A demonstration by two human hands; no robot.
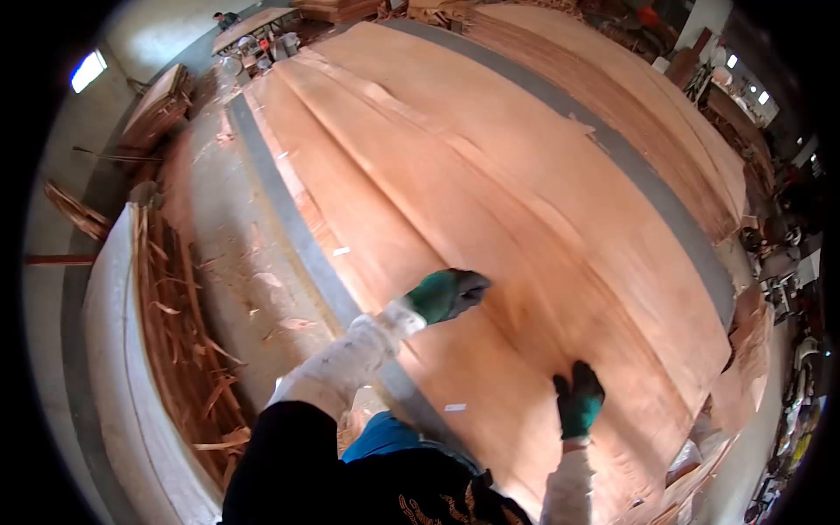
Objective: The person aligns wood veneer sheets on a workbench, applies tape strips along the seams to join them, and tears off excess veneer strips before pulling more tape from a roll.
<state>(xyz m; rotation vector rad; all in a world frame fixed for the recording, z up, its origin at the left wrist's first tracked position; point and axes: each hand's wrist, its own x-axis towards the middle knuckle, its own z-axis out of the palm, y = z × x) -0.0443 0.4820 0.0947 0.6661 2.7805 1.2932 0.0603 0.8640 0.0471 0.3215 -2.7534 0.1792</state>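
Large reddish-brown wood veneer sheets (pixel 525 227) cover the wide surface before me, with long wrinkles and overlapping edges running lengthwise. My left hand (pixel 448 296), in a green glove with dark fingers, is over the middle of the veneer by a lengthwise fold. Its fingers are curled together, and whatever they hold, if anything, is hidden. Nearer to my body on the right, my right hand (pixel 579 401) wears a matching glove. It rests on the veneer, thumb spread from the fingers, holding nothing.
Grey edges (pixel 284 197) border the veneer, with small white labels (pixel 455 407) beside one. To the left, a light-coloured trough (pixel 118 350) holds torn wood strips (pixel 179 324). A tall veneer stack (pixel 604 96) stands at right. Another person (pixel 226 19) is far back.
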